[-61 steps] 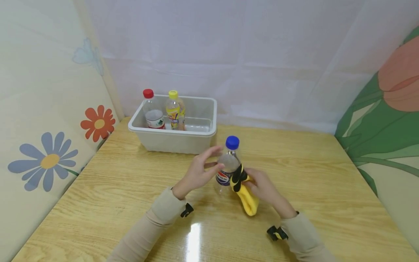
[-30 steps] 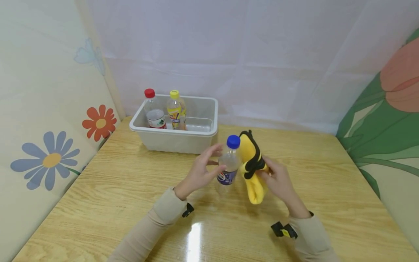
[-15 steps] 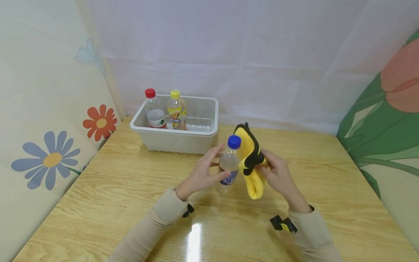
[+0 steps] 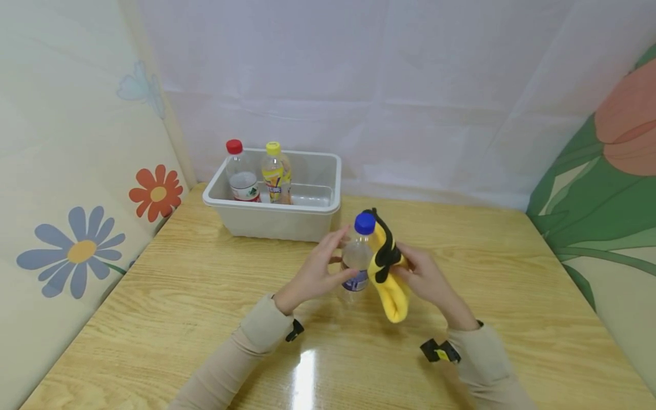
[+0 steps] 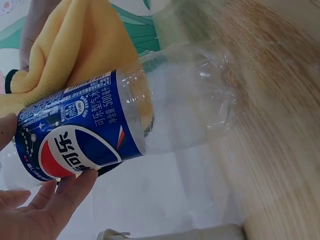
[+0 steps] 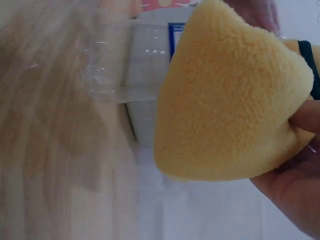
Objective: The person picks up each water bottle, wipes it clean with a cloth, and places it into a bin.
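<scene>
My left hand (image 4: 312, 276) grips a clear plastic Pepsi bottle (image 4: 357, 256) by its middle, thumb across the blue label. The bottle stands upright on the wooden table, its blue cap (image 4: 365, 223) on. In the left wrist view the bottle's lower half (image 5: 180, 100) looks see-through and empty. My right hand (image 4: 422, 276) pinches a folded, fluffy yellow cloth (image 4: 393, 299) with black edging, right at the bottle's right side. The right wrist view shows the cloth (image 6: 230, 95) up close, overlapping the bottle's label, with part of the left hand (image 6: 265, 12) behind.
A light grey plastic tub (image 4: 271, 208) stands behind, to the left of the bottle. Inside it are a red-capped bottle (image 4: 241, 171) and a yellow-capped bottle (image 4: 273, 173). White cloth hangs behind the table, with flower-printed sheets at both sides.
My right hand drew the cloth away from the bottle and up, then brought it back down and left against the bottle's side. The left thumb moved further over the label.
</scene>
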Available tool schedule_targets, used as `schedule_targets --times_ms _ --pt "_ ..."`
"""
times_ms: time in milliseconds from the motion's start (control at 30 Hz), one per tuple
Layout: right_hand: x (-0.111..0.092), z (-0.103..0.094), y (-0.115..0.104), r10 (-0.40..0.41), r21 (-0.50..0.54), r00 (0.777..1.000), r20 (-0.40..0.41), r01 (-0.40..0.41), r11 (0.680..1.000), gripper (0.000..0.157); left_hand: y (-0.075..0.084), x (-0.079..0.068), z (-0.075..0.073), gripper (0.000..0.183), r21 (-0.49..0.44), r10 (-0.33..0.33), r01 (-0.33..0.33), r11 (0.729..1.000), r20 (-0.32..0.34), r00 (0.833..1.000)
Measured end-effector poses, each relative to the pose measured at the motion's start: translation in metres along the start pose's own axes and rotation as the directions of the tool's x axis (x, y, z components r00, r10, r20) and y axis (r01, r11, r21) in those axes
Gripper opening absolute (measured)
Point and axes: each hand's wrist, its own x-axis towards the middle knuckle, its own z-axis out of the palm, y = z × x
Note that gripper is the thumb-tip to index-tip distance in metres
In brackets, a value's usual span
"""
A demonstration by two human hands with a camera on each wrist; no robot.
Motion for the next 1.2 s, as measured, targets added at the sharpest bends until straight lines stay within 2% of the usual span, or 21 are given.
schedule_targets --times_ms 233,500,667,867,1033,1200 --pt "-0.004 0.008 0.009 0.027 0.085 0.998 0.048 -0.031 0.996 0.038 0.000 0.001 0.001 0.085 -0.021 -0.024 0.024 0.999 0.011 1.000" --pt "-0.008 0.014 0.019 0.090 0.033 0.982 0.164 -0.097 0.995 0.034 -0.002 0.001 0.001 0.086 -0.049 -0.002 0.002 0.999 0.007 1.000" --pt "-0.011 0.014 0.020 0.096 -0.048 0.978 0.183 -0.089 0.995 0.036 -0.001 0.001 0.003 0.084 -0.056 0.003 -0.004 0.998 -0.011 1.000" --pt "-0.020 -0.001 0.016 0.081 -0.185 0.989 0.128 -0.056 0.981 0.044 0.002 0.001 0.003 0.082 -0.084 -0.021 0.019 0.996 -0.025 0.999" --pt "-0.030 -0.015 0.014 0.073 -0.335 0.986 0.147 -0.019 0.942 0.045 0.000 -0.001 0.000 0.081 -0.108 0.000 -0.007 0.994 -0.062 0.998" --pt "-0.037 -0.015 0.014 0.104 -0.463 0.959 0.263 0.031 0.886 0.044 0.003 -0.001 -0.005 0.082 -0.104 0.021 -0.032 0.994 -0.102 0.995"
